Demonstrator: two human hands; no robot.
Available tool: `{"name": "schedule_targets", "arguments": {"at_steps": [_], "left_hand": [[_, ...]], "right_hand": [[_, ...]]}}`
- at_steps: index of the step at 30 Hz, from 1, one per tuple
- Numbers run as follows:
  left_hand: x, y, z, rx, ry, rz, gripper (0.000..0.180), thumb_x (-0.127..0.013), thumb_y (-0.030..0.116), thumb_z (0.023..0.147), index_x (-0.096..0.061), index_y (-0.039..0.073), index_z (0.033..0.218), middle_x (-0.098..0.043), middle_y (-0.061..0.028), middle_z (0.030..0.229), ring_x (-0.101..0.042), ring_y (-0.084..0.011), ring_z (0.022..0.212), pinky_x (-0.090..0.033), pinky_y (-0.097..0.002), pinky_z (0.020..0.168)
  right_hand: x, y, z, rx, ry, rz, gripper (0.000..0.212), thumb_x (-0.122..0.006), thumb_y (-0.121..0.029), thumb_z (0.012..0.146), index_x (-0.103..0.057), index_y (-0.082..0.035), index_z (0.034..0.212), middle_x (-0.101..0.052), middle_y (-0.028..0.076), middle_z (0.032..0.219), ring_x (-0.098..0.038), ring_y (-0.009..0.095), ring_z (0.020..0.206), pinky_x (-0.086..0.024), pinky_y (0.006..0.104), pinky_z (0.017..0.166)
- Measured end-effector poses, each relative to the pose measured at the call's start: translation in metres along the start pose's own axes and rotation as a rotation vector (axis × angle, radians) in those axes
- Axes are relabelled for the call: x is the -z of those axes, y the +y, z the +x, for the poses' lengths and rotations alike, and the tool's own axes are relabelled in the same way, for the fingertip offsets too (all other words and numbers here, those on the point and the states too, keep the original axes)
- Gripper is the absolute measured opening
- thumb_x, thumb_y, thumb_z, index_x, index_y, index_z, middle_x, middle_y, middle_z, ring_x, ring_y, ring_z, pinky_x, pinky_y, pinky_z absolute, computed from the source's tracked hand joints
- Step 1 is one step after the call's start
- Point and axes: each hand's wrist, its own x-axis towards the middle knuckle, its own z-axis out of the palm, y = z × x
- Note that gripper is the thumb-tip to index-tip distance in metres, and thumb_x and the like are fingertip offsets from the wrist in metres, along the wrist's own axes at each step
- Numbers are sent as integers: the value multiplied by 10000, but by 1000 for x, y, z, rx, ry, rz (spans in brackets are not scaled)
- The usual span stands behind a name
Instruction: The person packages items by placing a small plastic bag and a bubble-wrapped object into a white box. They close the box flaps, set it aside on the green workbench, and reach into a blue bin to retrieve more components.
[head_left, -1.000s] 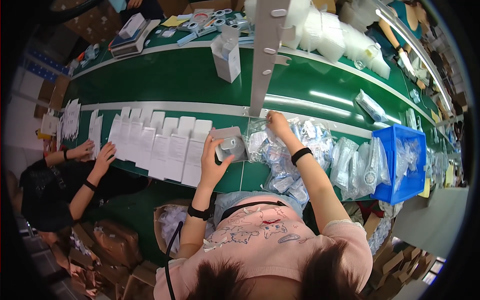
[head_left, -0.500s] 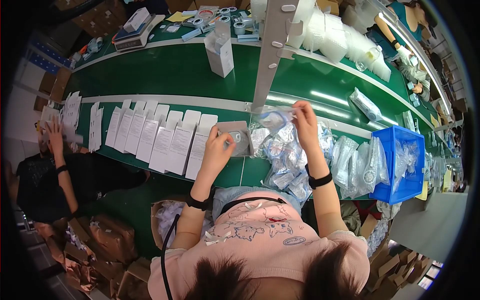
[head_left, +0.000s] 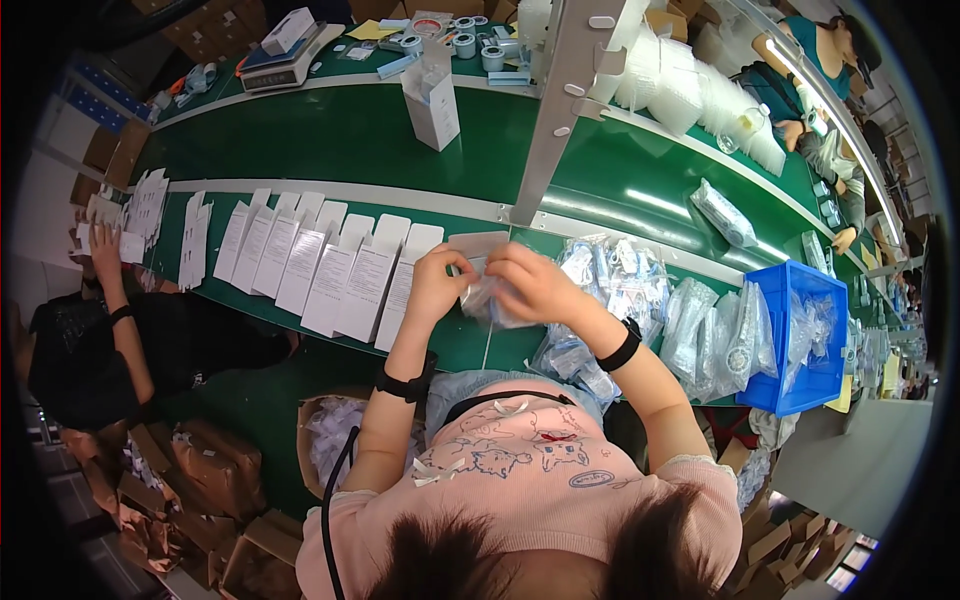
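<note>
My right hand [head_left: 530,285] is closed on a clear plastic bag [head_left: 487,303], which hangs crumpled over an open white box [head_left: 478,241]. What the bag holds is too blurred to name. My left hand [head_left: 437,285] is at the box's left side, thumb and fingers pinched together close to the bag; what lies between them is hidden. Both hands cover most of the box. To the right of my right hand lies a pile of clear bags [head_left: 625,290] with blue and white contents. A row of white boxes [head_left: 345,290] with raised flaps leans to my left.
A blue bin [head_left: 800,385] stands at the right, with filled clear bags [head_left: 690,325] beside it. An upright metal post [head_left: 560,120] rises behind my hands. Across the green table stand an open white carton [head_left: 432,115] and a scale [head_left: 290,65]. Another person's hand [head_left: 105,250] handles papers at far left.
My right hand has come left and down from over the bag pile, bringing the clear bag to the open box. My left hand stays at the box, its fingers still pinched.
</note>
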Motion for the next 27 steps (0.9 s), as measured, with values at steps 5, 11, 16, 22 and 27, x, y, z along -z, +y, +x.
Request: {"name": "schedule_targets", "arguments": {"at_steps": [5, 11, 16, 22, 27], "left_hand": [[-2, 3, 1, 56, -43, -43, 126, -674, 26, 569, -575, -1, 643, -546, -93, 713, -548, -241, 670, -421, -297, 588], [-3, 2, 3, 55, -21, -92, 142, -687, 29, 573, -563, -5, 634, -545, -89, 688, -542, -228, 647, -411, -288, 574], [-6, -3, 10, 42, 82, -120, 122, -669, 20, 600, -560, -11, 643, -552, -68, 683, -536, -165, 672, -401, -256, 619], [0, -6, 21, 69, 168, -33, 125, -665, 26, 615, -553, -19, 649, -558, -72, 673, -539, -160, 662, -405, -255, 635], [2, -11, 23, 54, 192, -42, 156, -687, 30, 592, -544, -11, 637, -556, -103, 682, -556, -242, 652, -419, -296, 604]], "right_hand": [[4, -2, -8, 124, -264, -184, 208, -582, -15, 642, -536, -30, 844, -511, 103, 883, -529, 277, 780, -447, 334, 666], [-6, -12, -60, -81, -21, 14, 259, -633, -99, 630, -550, -44, 869, -514, 89, 938, -487, 263, 897, -408, 352, 771], [-59, -3, -87, -99, -433, -76, 258, -590, -117, 670, -553, -53, 917, -514, 101, 971, -471, 258, 956, -411, 362, 780], [-111, 30, -110, 20, -323, -590, 193, -514, -179, 745, -566, -70, 895, -526, 87, 928, -479, 258, 924, -425, 373, 751], [-100, 27, -112, -341, -707, -396, 198, -538, -153, 725, -562, -68, 902, -529, 97, 947, -483, 265, 925, -436, 372, 758]]}}
